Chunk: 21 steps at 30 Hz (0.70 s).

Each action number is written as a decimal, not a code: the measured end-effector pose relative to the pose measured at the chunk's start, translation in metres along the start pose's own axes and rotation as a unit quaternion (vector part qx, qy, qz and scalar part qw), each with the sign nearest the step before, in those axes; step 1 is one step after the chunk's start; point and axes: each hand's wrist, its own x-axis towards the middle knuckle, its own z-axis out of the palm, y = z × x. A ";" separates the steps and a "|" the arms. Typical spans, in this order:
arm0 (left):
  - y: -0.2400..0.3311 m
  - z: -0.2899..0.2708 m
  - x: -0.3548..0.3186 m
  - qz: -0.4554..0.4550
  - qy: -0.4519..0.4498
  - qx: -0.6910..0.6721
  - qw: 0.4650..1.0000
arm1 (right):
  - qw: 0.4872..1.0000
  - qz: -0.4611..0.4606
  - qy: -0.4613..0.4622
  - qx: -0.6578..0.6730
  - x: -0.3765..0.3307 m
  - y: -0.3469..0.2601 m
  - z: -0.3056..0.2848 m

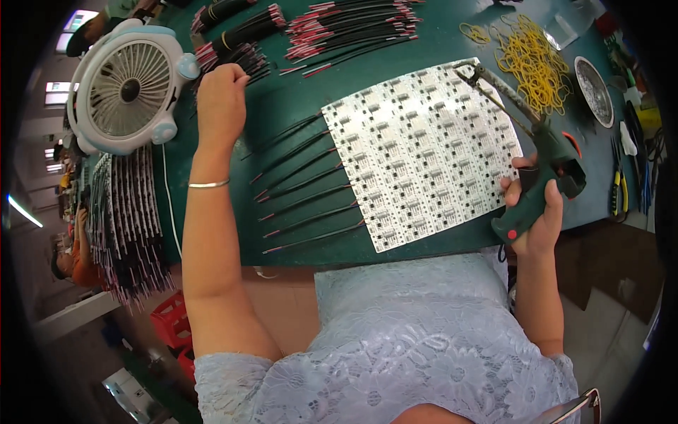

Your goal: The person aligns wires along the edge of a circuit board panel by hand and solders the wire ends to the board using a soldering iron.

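Observation:
My left hand (222, 106) is at the upper left with its fingers curled in beside a bundle of black cables (240, 58) with red and white ends. What its fingertips pinch, if anything, is hidden. In my right hand (540, 205) is the handle of a dark green soldering gun (554, 157), its long metal tip pointing up and left over the panel. Below that tip lies a white circuit board panel (424, 155) with rows of small parts. Several short black cables (304, 189) stick out from its left edge onto the green table.
A white fan (129, 90) stands at the left, near stacked wired strips (131, 219). More black cables (353, 32) lie at the back. Yellow rubber bands (531, 63), a metal bowl (595, 92) and yellow-handled pliers (620, 192) are at the right. Other people sit at far left.

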 end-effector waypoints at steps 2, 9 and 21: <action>0.023 -0.006 -0.006 -0.026 0.007 -0.035 0.999 | 0.999 -0.014 -0.008 0.029 0.003 0.003 0.000; 0.148 -0.058 -0.083 -0.026 -0.159 -0.255 0.953 | 0.996 -0.010 -0.065 -0.055 -0.038 -0.005 -0.009; 0.197 -0.068 -0.141 -0.100 -0.138 -0.294 0.941 | 0.921 0.125 -0.175 -0.325 -0.095 -0.026 -0.023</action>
